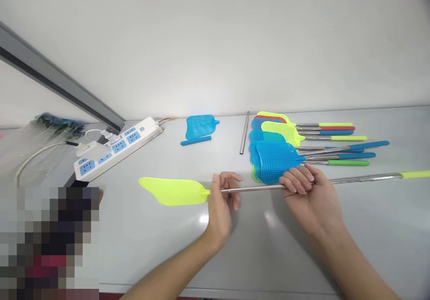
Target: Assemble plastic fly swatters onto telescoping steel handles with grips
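Note:
A yellow fly swatter (178, 191) with an extended metal telescopic shaft lies crosswise between my hands. My left hand (221, 206) grips the neck where the yellow head meets the shaft, thumb in front and fingers curled behind. Farther along, my right hand (311, 192) is wrapped round the metal shaft. The yellow handle of this swatter runs out of view at the right edge. Just beyond my right hand lies a pile of fly swatters, a blue one (278, 160) on top.
A loose blue swatter head (200, 126), a blue handle (195, 141) and a metal rod (245, 133) lie near the wall. On the left sits a white power strip (126, 144) with plugs and cables, beside a clear plastic bag (47, 134). A blurred patch covers the lower left.

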A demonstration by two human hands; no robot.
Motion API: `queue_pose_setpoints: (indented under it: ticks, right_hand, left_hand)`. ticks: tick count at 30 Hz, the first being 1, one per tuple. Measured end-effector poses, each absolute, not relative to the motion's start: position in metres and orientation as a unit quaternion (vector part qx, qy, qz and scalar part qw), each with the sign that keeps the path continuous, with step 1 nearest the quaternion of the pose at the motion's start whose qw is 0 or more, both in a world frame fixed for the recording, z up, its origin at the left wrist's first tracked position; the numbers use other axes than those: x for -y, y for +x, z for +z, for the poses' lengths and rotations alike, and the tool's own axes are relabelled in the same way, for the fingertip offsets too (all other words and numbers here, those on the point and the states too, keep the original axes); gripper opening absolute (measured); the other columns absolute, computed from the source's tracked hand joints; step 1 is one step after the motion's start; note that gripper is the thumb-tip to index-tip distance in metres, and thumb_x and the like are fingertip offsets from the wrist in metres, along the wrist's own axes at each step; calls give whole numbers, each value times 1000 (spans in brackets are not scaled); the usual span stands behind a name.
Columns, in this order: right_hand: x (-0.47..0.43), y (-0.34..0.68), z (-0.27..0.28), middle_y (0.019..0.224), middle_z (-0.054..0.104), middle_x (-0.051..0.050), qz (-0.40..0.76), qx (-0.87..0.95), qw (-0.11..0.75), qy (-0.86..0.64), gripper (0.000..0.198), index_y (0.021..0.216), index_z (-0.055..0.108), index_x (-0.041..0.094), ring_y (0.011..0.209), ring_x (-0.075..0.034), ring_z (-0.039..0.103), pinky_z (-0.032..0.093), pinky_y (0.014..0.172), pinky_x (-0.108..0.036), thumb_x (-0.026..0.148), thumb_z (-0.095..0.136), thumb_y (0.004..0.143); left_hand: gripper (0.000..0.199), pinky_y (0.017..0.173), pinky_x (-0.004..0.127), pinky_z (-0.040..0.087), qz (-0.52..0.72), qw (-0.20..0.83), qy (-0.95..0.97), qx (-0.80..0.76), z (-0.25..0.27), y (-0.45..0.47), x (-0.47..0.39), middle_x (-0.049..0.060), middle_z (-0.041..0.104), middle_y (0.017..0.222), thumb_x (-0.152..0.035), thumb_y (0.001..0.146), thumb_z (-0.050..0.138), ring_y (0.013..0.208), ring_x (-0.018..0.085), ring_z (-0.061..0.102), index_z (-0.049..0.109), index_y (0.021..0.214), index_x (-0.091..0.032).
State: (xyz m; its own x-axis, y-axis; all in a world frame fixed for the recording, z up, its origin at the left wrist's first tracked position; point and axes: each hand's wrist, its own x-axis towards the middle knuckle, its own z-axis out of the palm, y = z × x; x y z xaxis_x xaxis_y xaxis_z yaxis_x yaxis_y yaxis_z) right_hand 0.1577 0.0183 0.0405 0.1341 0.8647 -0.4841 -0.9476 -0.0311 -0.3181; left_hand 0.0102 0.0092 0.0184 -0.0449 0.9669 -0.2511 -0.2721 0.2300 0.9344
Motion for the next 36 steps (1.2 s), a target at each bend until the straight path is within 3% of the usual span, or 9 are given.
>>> queue_pose_setpoints:
  ticks: [6,10,15,23,29,36]
  right_hand:
    - [-11,140,43,50,21,6,693,-25,685,-224,28,54,28,17,46,-6,29,34,47,-20,22,45,76]
    - [-1,123,39,52,25,5,759,-5,622,-192,30,53,29,17,50,-8,32,37,55,-23,25,39,80]
    - [-2,121,33,49,18,5,759,-20,627,-173,35,51,22,17,45,-8,24,34,49,-23,24,38,82]
    - [-13,137,37,48,11,7,708,-38,673,-208,35,53,17,18,40,-8,17,27,40,-21,21,38,81]
    - [-22,153,38,49,10,7,665,-14,721,-195,34,55,14,19,40,-8,19,29,41,-21,16,35,82]
    - [-33,175,47,48,10,6,627,24,751,-208,33,55,12,19,39,-8,17,26,39,-22,15,31,82]
  left_hand:
    - [49,50,24,34,563,573,334,-492,16,12,-9,0,49,58,-41,85,18,48,10,43,61,86,-17]
    - [54,50,24,33,531,599,364,-476,15,16,-2,3,53,58,-37,86,15,57,13,47,64,82,-16]
    - [54,53,25,33,496,612,406,-463,19,15,1,4,54,65,-37,87,15,61,13,47,64,83,-16]
    - [41,51,23,34,440,663,441,-414,20,16,0,2,52,81,-44,84,23,65,12,49,53,103,-22]
    - [33,49,22,36,384,696,416,-442,15,16,-2,4,53,82,-40,81,36,64,12,52,58,88,-16]
    - [23,48,22,37,534,684,198,-455,19,-8,-26,2,55,76,-29,78,35,57,11,53,53,84,-16]
